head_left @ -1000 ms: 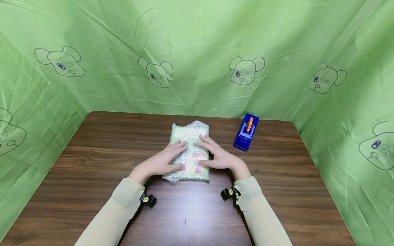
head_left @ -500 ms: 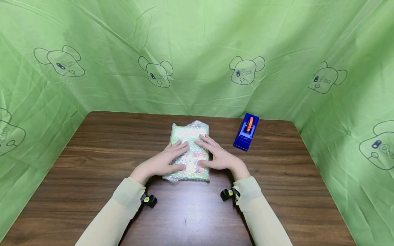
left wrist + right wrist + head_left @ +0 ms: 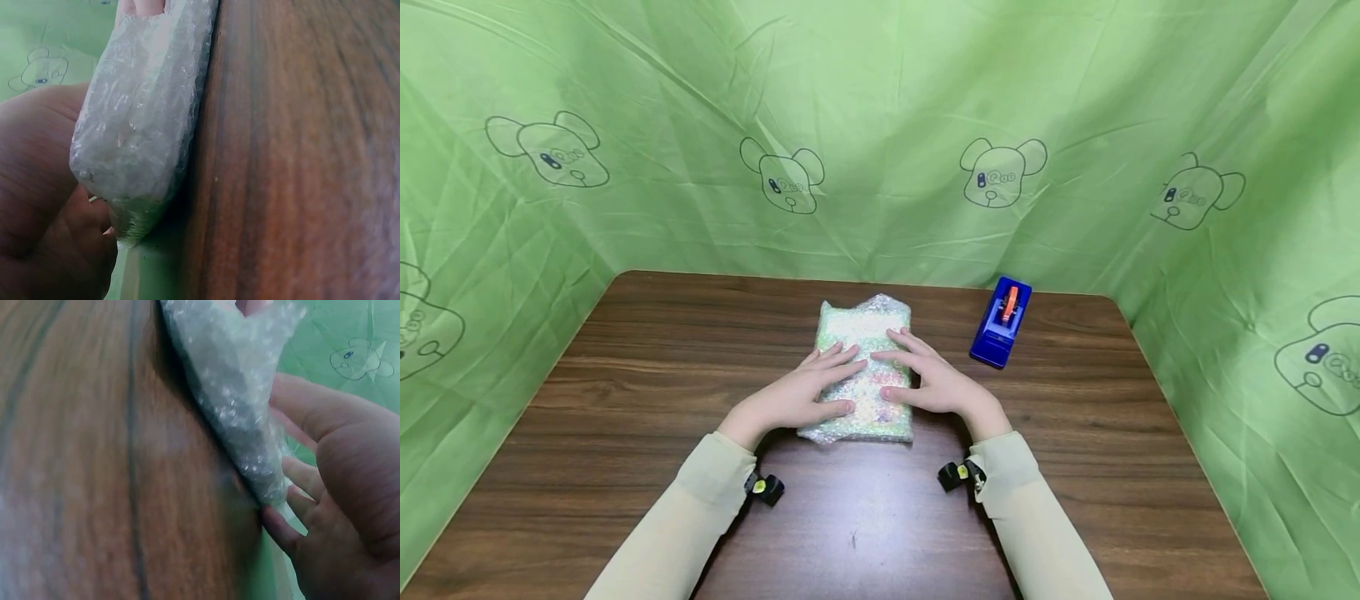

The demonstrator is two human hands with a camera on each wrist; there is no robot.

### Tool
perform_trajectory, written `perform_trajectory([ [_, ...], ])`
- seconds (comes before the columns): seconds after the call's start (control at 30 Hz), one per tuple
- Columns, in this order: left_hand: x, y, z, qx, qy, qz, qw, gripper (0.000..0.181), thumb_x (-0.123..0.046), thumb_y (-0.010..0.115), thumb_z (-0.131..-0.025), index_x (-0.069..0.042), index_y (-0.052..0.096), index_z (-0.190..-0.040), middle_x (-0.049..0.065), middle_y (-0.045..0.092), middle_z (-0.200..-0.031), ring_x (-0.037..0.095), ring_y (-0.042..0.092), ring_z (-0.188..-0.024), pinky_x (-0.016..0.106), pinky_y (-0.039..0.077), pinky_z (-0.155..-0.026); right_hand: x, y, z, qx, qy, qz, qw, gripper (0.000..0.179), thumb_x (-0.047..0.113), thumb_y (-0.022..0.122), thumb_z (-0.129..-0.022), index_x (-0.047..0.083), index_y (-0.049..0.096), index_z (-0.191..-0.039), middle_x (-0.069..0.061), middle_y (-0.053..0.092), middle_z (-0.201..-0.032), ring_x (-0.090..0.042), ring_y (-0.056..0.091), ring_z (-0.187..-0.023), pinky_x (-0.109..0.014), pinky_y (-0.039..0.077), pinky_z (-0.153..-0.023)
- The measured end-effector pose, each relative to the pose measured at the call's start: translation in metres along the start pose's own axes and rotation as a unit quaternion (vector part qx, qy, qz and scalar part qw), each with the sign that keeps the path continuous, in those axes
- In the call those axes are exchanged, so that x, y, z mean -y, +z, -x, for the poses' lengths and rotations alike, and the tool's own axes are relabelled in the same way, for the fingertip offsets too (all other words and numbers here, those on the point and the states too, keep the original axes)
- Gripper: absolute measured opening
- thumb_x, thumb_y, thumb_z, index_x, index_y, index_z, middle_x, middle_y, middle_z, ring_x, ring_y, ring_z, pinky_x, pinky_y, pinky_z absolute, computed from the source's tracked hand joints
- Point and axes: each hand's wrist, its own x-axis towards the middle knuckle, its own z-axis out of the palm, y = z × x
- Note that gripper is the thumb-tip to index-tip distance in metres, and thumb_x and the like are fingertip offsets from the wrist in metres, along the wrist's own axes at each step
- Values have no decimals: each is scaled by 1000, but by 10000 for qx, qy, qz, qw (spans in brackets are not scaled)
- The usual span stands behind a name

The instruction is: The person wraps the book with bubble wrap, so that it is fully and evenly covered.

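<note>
A flat package in clear bubble wrap (image 3: 867, 325) lies on the table in the head view. Pale green and some pink print show through the wrap. My left hand (image 3: 797, 396) rests on its left side with the fingers spread, and my right hand (image 3: 940, 383) lies likewise over the right side. In the left wrist view the package's wrapped near edge (image 3: 134, 119) stands between the thumb and the table. In the right wrist view several fingers reach along the side of the bubble wrap (image 3: 234, 381), one near the tabletop.
A blue tape dispenser (image 3: 998, 333) with an orange part in it stands to the right of the package, near the back edge of the brown wooden table (image 3: 1075, 467). Green cloth (image 3: 887, 217) printed with bear heads hangs behind and on both sides.
The left fingers have slid slightly right over the wrap, towards the right hand's fingertips. The package and the tape dispenser look unmoved.
</note>
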Motion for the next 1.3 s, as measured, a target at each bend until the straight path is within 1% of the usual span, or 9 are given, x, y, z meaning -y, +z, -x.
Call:
perform_trajectory([
  [0.23, -1, -1, -1, 12, -33, 51, 10000, 73, -36, 71, -108, -12, 41, -170, 11, 25, -180, 39, 12, -168, 64, 5, -134, 8, -3, 1, -116, 173, 239, 9995, 64, 47, 79, -101, 22, 62, -157, -8, 29, -180, -34, 15, -168, -69, 24, -129],
  [0.4, 3, 1, -2, -48, -26, 142, 9999, 75, -38, 71, -107, -11, 40, -170, 11, 26, -180, 38, 13, -168, 63, 6, -135, 14, -5, 1, -141, 292, 443, 9985, 64, 47, 79, -101, 20, 62, -156, -9, 33, -178, -34, 20, -167, -64, 26, -130],
  [0.53, 5, 2, -3, -37, -45, 197, 9998, 76, -39, 71, -107, -12, 39, -171, 10, 26, -180, 37, 12, -168, 62, 6, -135, 20, -8, 4, -199, 325, 548, 9978, 60, 42, 79, -101, 14, 66, -152, -15, 42, -172, -39, 35, -161, -62, 33, -129],
  [0.63, 5, 2, -3, -12, -57, 206, 9998, 76, -38, 72, -107, -12, 40, -170, 11, 26, -180, 37, 12, -168, 62, 5, -135, 24, -13, 9, -419, 289, 598, 9969, 53, 37, 79, -102, 9, 69, -147, -18, 53, -163, -40, 50, -151, -59, 41, -124],
  [0.73, 5, 2, -2, -13, -68, 199, 9998, 75, -37, 72, -107, -11, 41, -170, 11, 26, -180, 37, 12, -168, 62, 5, -135, 24, -18, 16, -716, 253, 567, 9955, 51, 34, 79, -103, 8, 69, -145, -17, 59, -155, -36, 58, -143, -55, 47, -120],
  [0.9, 4, 1, -2, -10, -110, 228, 9997, 75, -37, 73, -107, -10, 41, -170, 11, 26, -180, 37, 12, -168, 61, 4, -135, 19, -30, 28, -1072, 231, 551, 9924, 49, 31, 80, -102, 8, 69, -144, -10, 65, -148, -30, 64, -135, -52, 54, -113],
  [1.07, 3, -1, -2, -15, -106, 227, 9997, 76, -35, 74, -106, -10, 41, -169, 12, 26, -180, 37, 12, -168, 61, 4, -135, 19, -43, 38, -1314, 275, 471, 9898, 44, 29, 79, -103, 11, 70, -142, -8, 68, -142, -32, 67, -127, -53, 60, -99],
  [1.2, 3, 0, -1, -31, -93, 292, 9995, 76, -35, 74, -106, -9, 41, -169, 12, 26, -180, 38, 12, -168, 62, 4, -135, 17, -53, 45, -1627, 209, 231, 9862, 37, 25, 77, -105, 14, 72, -140, -8, 70, -137, -31, 72, -116, -52, 62, -91],
  [1.3, 2, 0, -1, -15, -97, 334, 9994, 75, -34, 74, -106, -9, 41, -169, 11, 26, -180, 37, 12, -168, 61, 3, -135, 11, -60, 51, -1972, 172, -23, 9802, 33, 20, 77, -105, 12, 74, -136, -10, 73, -133, -27, 74, -108, -52, 63, -88],
])
